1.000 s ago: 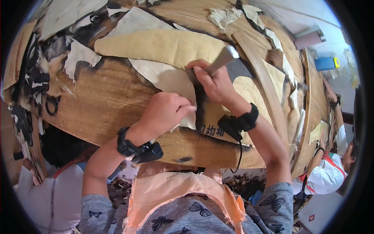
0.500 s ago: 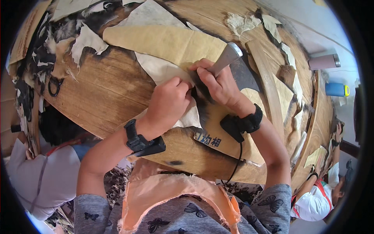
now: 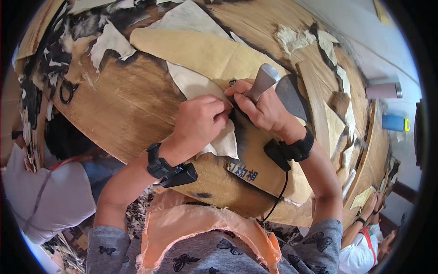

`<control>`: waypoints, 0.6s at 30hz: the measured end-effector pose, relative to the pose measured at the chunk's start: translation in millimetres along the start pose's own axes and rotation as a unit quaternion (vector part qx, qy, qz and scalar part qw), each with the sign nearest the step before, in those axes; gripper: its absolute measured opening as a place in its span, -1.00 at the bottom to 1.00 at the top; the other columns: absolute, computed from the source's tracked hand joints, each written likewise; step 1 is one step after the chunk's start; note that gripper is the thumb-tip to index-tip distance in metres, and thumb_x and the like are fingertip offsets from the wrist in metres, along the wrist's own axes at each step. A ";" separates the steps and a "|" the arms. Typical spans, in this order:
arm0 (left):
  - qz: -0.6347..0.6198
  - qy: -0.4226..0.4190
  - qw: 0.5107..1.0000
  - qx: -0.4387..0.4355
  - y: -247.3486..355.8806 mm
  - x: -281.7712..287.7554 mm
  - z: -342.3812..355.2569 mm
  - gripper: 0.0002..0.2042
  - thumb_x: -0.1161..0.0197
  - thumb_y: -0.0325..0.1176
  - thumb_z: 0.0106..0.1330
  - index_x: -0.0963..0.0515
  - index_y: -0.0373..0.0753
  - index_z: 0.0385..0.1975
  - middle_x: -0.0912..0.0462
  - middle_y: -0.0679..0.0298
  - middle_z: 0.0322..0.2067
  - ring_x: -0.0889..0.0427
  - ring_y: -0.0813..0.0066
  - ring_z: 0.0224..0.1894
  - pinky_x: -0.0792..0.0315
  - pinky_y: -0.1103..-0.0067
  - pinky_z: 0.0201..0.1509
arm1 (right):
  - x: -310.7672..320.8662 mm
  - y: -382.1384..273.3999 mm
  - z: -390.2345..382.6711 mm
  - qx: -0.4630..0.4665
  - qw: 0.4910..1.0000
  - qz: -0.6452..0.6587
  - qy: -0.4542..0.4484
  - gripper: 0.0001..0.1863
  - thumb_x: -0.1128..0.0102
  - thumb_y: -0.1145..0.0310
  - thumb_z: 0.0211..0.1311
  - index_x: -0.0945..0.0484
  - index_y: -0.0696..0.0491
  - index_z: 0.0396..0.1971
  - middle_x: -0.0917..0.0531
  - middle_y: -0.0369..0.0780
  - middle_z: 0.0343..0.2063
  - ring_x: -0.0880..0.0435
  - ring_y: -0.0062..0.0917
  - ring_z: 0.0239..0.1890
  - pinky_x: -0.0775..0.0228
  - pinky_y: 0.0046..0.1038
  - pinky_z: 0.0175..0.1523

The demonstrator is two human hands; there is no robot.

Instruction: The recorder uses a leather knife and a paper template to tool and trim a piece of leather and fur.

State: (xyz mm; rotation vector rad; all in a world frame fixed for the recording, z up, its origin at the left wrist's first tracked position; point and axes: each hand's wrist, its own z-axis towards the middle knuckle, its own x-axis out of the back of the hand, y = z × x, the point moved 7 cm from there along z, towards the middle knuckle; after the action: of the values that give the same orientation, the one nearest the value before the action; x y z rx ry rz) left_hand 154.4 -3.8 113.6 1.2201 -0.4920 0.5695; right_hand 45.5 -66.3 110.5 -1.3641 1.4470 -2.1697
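My right hand (image 3: 263, 107) is closed around a knife (image 3: 263, 81) with a grey metal handle that flares at its top end; my fingers hide its lower end. Close beside it, my left hand (image 3: 200, 119) pinches the edge of a pale piece of fur hide (image 3: 223, 142), whose dark hair shows between and below the hands. A long tan pattern sheet (image 3: 191, 50) lies just beyond my hands, over another pale hide piece (image 3: 189, 18). Under my right wrist is a second tan pattern sheet (image 3: 273, 176) with blue markings.
Black-handled scissors (image 3: 68, 92) lie at the board's left edge. Hide scraps (image 3: 109, 45) cover the far left. A wooden strip (image 3: 315, 105) lies to the right, beyond it a pink tumbler (image 3: 383, 90) and a blue bottle (image 3: 395, 123). Co-workers sit at lower left and lower right.
My two hands have drawn slightly nearer each other, and the knife is turned a little. The whole scene has shifted slightly right. The co-worker at lower right has lowered an arm.
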 end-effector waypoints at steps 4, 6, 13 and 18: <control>-0.007 -0.011 1.000 0.023 1.6 7.6 1.6 -0.90 -0.25 -0.50 0.02 -0.61 -0.27 -0.45 -0.59 0.20 -0.51 -0.55 0.35 -0.58 -0.42 0.56 -0.50 | -5.7 3.5 27.2 0.040 0.998 -0.009 -0.043 -0.81 0.04 0.42 0.12 -0.50 0.13 -0.29 -0.58 -0.10 -0.36 -0.53 -0.23 -0.26 -0.33 -0.35 -0.13; -0.031 0.005 0.999 0.023 1.0 14.1 2.3 -0.91 -0.27 -0.50 0.03 -0.61 -0.28 -0.44 -0.59 0.21 -0.53 -0.53 0.39 -0.61 -0.40 0.59 -0.54 | -7.5 0.6 40.2 0.106 0.994 -0.005 -0.006 -0.84 -0.01 0.40 0.08 -0.48 0.14 -0.37 -0.54 -0.06 -0.50 -0.53 -0.09 -0.42 -0.39 -0.28 -0.29; -0.083 0.097 0.992 0.007 3.8 46.4 5.3 -0.92 -0.25 -0.48 0.04 -0.59 -0.19 -0.45 -0.57 0.26 -0.55 -0.55 0.33 -0.57 -0.42 0.52 -0.54 | -21.9 -0.5 80.4 0.121 0.991 -0.010 -0.053 -0.87 -0.04 0.43 0.07 -0.49 0.10 -0.36 -0.49 -0.07 -0.45 -0.52 -0.12 -0.39 -0.37 -0.27 -0.27; -0.129 0.111 0.985 -0.003 2.5 68.3 5.1 -0.84 -0.28 -0.59 0.00 -0.60 -0.27 -0.39 -0.62 0.21 -0.48 -0.59 0.48 -0.55 -0.43 0.65 -0.49 | -38.3 -1.9 111.9 0.146 0.986 0.001 -0.081 -0.81 0.01 0.42 0.13 -0.51 0.11 -0.28 -0.57 -0.10 -0.38 -0.52 -0.23 -0.31 -0.33 -0.35 -0.19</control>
State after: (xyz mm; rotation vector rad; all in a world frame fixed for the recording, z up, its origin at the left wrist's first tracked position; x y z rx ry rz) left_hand 204.6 1.6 160.0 1.1759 -0.1437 0.4736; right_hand 153.9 -112.6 100.6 -1.3915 1.0257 -2.1092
